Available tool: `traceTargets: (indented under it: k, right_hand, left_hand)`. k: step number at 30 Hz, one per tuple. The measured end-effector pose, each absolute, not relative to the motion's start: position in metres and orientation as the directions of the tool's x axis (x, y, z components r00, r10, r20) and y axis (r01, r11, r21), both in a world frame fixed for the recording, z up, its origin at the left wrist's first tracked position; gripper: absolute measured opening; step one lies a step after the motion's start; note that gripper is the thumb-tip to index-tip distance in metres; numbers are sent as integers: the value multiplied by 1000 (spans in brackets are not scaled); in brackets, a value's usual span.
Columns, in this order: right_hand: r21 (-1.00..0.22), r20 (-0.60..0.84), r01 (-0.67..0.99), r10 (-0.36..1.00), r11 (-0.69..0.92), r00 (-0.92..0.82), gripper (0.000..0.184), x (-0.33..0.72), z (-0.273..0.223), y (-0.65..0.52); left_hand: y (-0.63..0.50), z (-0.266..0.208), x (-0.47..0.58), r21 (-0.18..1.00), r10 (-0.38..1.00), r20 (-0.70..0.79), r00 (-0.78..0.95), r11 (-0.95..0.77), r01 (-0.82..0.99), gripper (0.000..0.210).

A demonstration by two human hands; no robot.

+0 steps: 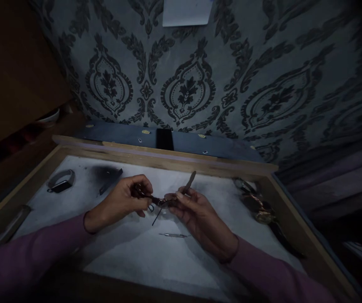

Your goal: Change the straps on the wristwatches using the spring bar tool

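Both hands hold what looks like a wristwatch [166,203] with a dark, coppery band, over a white-lined wooden tray. My left hand [122,200] pinches the band's left part, thumb and fingers closed on it. My right hand [200,214] grips the watch's right side. A flat dark strip [191,181] sticks up from the right fingers; whether it is band or a separate tool I cannot tell. Below the watch a thin dark stick [156,216] slants down, and a small dark ring shape [151,208] shows beside it. Under them lies a slim metal double-ended tool [173,235].
The tray has a raised wooden rim [168,153]. A grey-banded watch [61,181] and a dark flat bar [110,182] lie at left. Dark and gold watches [264,214] lie along the right side. A black object [164,139] rests on blue cloth behind the rim, before a patterned wall.
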State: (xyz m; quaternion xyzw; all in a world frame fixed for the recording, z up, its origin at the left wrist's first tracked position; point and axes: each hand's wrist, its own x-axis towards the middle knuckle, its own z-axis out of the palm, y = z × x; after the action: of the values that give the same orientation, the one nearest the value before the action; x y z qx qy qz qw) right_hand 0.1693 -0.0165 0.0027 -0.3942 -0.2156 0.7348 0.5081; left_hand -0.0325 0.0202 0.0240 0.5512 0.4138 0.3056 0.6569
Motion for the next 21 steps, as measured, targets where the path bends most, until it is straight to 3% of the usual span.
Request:
traceTargets:
  k: [5,8,10,12,15,21]
  right_hand:
    - [-738,-363,-545,915,-398,-176,31,170,4,-18]
    - [-750,-354,-534,919,-389,-172,33,170,5,-18]
    - [-757,-345,-529,922,-384,-175,34,170,4,-18]
    - [-757,-336,-530,924,-381,-185,36,170,3,-19]
    - [-750,-319,-546,928,-373,-195,39,170,0,-19]
    - [-751,-260,-573,944,-329,-201,43,170,-6,-19]
  left_hand:
    - [26,23,-38,980,807,-182,562,101,173,8]
    - [27,24,-41,942,808,-30,589,-173,286,5]
    - [27,25,-42,843,781,87,619,-389,372,3]
    - [26,26,-43,755,743,120,659,-499,425,4]
    - [22,27,-42,723,689,122,715,-555,412,10]
    - [16,27,-38,602,541,267,797,-740,300,16]
